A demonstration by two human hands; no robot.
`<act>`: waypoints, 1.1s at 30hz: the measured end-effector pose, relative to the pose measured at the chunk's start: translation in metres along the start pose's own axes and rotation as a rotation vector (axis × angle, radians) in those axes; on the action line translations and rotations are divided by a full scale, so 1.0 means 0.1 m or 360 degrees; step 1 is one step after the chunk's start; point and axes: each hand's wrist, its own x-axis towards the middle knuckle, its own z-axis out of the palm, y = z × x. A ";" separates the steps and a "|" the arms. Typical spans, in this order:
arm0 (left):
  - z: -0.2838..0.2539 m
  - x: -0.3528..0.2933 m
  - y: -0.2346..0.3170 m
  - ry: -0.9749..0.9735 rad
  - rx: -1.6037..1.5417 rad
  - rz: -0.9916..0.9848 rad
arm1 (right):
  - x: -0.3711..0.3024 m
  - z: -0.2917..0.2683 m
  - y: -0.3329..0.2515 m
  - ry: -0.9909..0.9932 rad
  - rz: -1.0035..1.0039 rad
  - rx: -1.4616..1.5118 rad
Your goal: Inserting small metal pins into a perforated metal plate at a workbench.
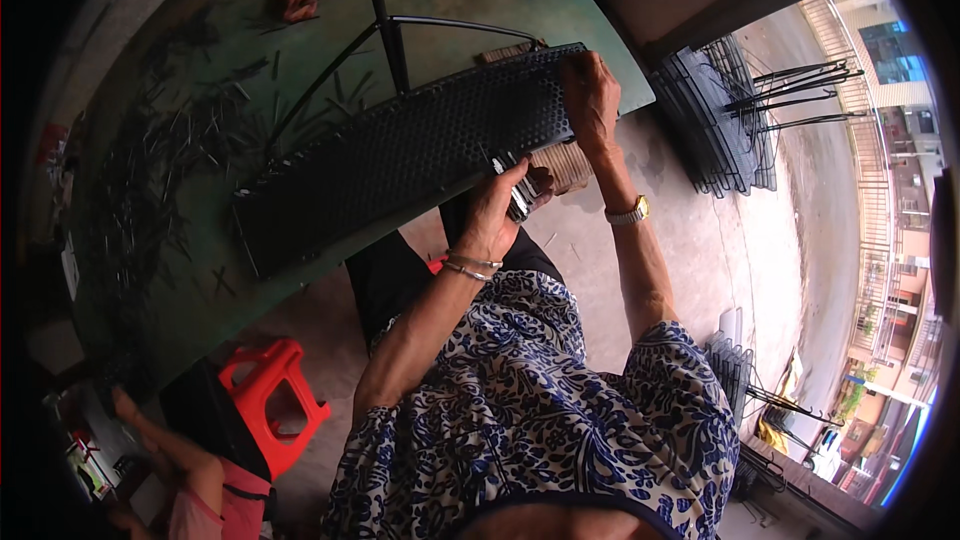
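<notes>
workshop with stacked black racks [703, 122]

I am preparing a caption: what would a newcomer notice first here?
Probably the long black perforated panel across the upper middle, with the right hand at its right end. Then the bright red plastic stool at lower left, and the blue-and-white patterned garment below centre.

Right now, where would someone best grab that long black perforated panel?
Probably by the short right end of the black perforated panel, coming from the person's right: its narrow rim there should suit a pinch, where the right hand is curled.
</notes>
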 end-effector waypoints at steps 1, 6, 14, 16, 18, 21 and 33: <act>0.00 0.00 -0.01 -0.0004 -0.0006 -0.0006 | 0.00 -0.01 -0.01 -0.0014 -0.0008 -0.0007; -0.02 -0.01 0.00 -0.0050 0.0013 -0.0030 | 0.01 -0.05 -0.04 -0.0062 -0.0016 -0.0049; 0.01 -0.04 -0.02 -0.0061 -0.0030 0.0034 | 0.04 -0.11 -0.04 -0.0204 0.0000 0.0153; 0.00 -0.04 -0.03 -0.0102 0.0018 0.0041 | 0.03 -0.07 -0.01 -0.0165 -0.0020 0.0124; 0.02 -0.04 -0.04 -0.0035 0.0094 0.0048 | 0.01 -0.03 0.04 -0.0129 -0.0039 0.0098; 0.03 -0.06 -0.02 -0.0010 0.0185 0.0074 | -0.02 0.01 0.08 -0.0192 -0.0054 0.0113; 0.11 -0.13 -0.01 -0.0079 0.0134 0.0158 | -0.05 0.06 0.02 -0.0247 -0.0166 0.0008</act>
